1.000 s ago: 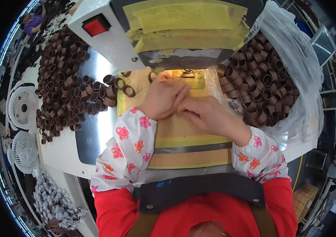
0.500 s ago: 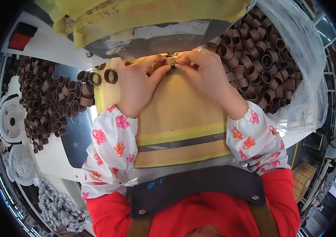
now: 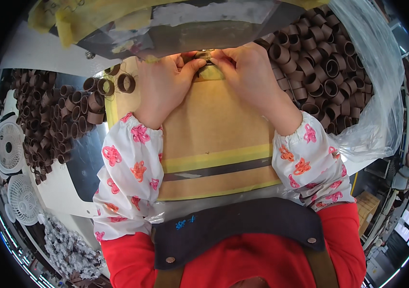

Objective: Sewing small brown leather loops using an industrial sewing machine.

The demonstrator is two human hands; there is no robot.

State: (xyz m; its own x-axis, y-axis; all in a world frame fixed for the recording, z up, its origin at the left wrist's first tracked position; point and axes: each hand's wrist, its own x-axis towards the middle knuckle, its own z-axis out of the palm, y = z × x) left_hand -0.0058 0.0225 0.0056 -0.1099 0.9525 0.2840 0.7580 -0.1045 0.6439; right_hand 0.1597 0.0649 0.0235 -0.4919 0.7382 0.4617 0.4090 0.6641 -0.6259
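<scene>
At the lit working spot under the machine head [image 3: 180, 31], both my hands meet with their fingertips almost together. My left hand [image 3: 158, 89] is closed in a thumb-and-finger pinch at the left of this spot. Opposite it, my right hand [image 3: 252, 79] pinches too, with its thumb toward the left one. Whatever lies between the fingertips is small and mostly hidden by the fingers and the head, so I cannot make it out. Beneath my hands is a tan covered work surface [image 3: 214, 120] with yellow tape. Near my left wrist lie a few brown rings [image 3: 126, 83] with loose threads.
A large heap of brown rings [image 3: 322, 72] fills clear plastic sheeting [image 3: 382, 81] on the right. Another heap of brown rings [image 3: 46, 129] covers the left side. White fans [image 3: 8, 148] and a silvery pile [image 3: 70, 249] are beyond the left table edge.
The view has shifted slightly, with the machine head sitting higher in the picture. Both hands stay pinched at the same spot, with the left thumb moved a little.
</scene>
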